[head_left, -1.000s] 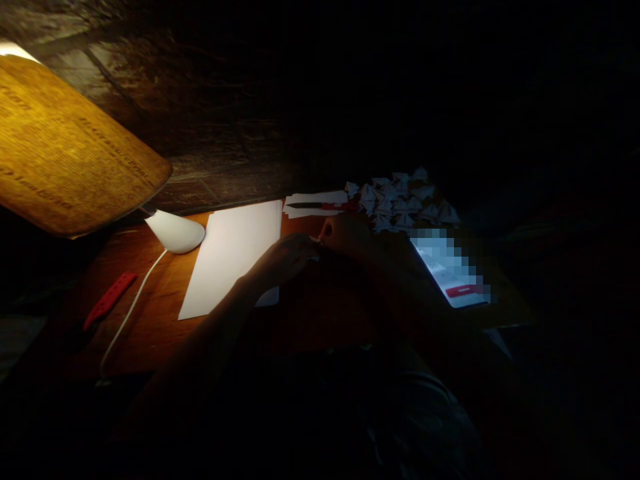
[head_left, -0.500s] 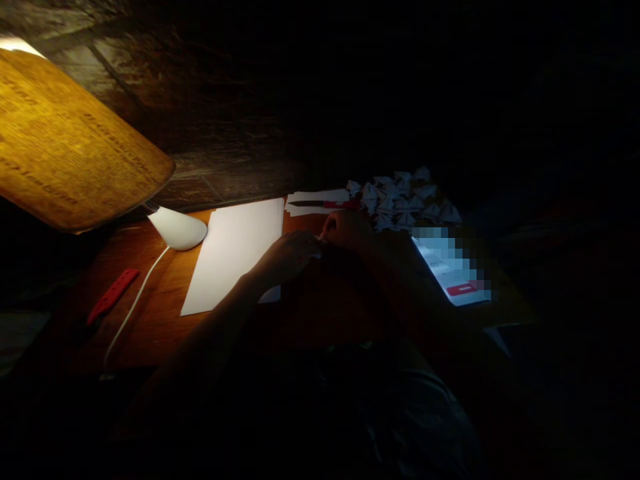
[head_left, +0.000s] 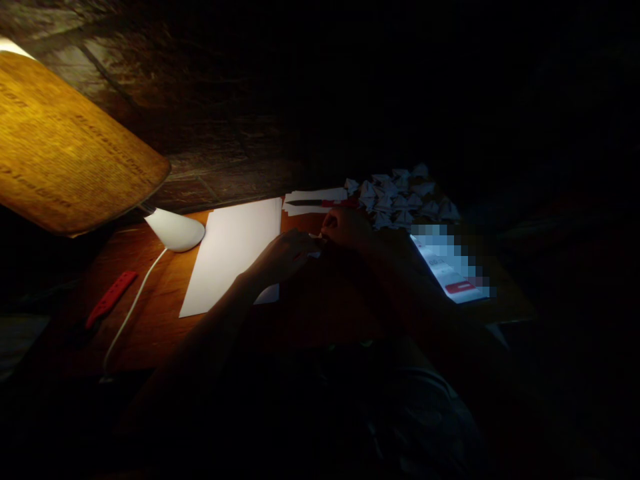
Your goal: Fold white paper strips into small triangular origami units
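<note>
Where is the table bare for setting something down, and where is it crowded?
Bare wood lies between the white cable, the lamp base and the paper sheets; another patch lies behind the red strip. Folded papers crowd the far right, beside the red-handled tool; the lit phone lies nearer. Around the held small paper, too dark to judge.

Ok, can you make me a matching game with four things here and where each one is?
Things:
1. small white paper
2. big paper sheets
3. red-handled blade
4. phone

Places:
A. across the small paper stack
B. glowing on the table's right side
C. at the fingers of the left hand and right hand
D. beside the white lamp base

Pairs: 1-C, 2-D, 3-A, 4-B
</note>
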`<state>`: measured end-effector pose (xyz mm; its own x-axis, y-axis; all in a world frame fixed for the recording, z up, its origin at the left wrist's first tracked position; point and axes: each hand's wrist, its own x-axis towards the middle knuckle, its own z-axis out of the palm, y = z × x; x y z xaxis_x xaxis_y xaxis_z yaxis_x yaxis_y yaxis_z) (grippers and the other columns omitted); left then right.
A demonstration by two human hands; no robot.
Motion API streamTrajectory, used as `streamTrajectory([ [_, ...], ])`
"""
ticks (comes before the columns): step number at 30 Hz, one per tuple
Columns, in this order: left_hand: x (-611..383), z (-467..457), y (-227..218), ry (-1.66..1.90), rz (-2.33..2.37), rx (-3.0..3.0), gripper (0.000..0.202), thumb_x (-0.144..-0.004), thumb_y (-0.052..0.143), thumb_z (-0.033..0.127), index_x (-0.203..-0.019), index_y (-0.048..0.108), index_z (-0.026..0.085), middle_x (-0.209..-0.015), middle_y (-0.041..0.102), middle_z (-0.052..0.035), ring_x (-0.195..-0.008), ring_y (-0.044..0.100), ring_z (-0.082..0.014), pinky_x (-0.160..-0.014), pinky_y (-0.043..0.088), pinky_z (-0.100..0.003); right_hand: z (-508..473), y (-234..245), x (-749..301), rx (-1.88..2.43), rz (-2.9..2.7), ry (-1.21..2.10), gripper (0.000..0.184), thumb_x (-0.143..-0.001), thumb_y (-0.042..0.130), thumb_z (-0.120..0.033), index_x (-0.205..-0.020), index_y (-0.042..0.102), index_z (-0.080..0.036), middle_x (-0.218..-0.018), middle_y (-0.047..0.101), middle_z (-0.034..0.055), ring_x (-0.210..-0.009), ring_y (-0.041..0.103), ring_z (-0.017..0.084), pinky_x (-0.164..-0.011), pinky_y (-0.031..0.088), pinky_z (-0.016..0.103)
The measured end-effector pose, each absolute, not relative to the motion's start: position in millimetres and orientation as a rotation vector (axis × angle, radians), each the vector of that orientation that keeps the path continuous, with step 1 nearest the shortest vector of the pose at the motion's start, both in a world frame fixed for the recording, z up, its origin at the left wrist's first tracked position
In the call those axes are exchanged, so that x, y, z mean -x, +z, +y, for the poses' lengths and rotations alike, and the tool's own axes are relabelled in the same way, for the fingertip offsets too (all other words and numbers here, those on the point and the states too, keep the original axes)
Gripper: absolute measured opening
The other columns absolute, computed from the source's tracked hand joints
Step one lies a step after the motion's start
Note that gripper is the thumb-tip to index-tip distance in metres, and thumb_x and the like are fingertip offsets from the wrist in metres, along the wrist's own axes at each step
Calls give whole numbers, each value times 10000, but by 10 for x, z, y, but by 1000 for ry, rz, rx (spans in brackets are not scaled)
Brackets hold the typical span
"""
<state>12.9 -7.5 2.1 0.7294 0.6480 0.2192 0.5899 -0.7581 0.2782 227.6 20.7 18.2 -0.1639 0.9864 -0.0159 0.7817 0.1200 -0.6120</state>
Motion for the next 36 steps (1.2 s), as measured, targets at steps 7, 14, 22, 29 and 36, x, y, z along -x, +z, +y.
streamTrajectory([
  [7, -118, -71, 23, 477, 955, -2751, 456, -887, 519, 48, -1200, 785, 245, -1193, 790, -60, -1116, 679, -241, -999, 567, -432, 191, 165, -2280, 1679, -2027, 692, 104, -912, 777, -292, -964, 756, -204, -1076, 807, 59, -977, 725, 190, -808, 508, 296],
  [14, -127, -84, 34, 440, 976, -2746, 468, -901, 510, 55, -1237, 773, 248, -1219, 788, -59, -1128, 669, -241, -1011, 559, -429, 190, 128, -2245, 1734, -1999, 623, 155, -881, 821, -338, -930, 750, -210, -1045, 809, 48, -980, 726, 198, -778, 493, 300],
  [22, -146, -93, 43, 426, 1004, -2753, 436, -896, 524, 63, -1202, 784, 233, -1193, 786, -77, -1098, 667, -254, -984, 566, -440, 210, 123, -2257, 1721, -2002, 639, 105, -908, 781, -306, -960, 787, -216, -1079, 824, 56, -1007, 741, 204, -821, 523, 302],
  [29, -141, -90, 30, 426, 1011, -2770, 412, -900, 526, 68, -1177, 783, 230, -1200, 777, -71, -1109, 656, -259, -978, 567, -435, 212, 179, -2267, 1730, -2034, 703, 179, -965, 675, -275, -999, 845, -232, -1102, 838, 70, -1023, 764, 225, -841, 547, 312],
  [36, -158, -110, 58, 426, 1017, -2771, 444, -890, 527, 72, -1210, 782, 245, -1181, 777, -68, -1071, 659, -260, -953, 564, -430, 202, 143, -2262, 1730, -2029, 654, 160, -902, 763, -282, -1048, 792, -223, -1088, 828, 44, -989, 746, 201, -839, 529, 303],
])
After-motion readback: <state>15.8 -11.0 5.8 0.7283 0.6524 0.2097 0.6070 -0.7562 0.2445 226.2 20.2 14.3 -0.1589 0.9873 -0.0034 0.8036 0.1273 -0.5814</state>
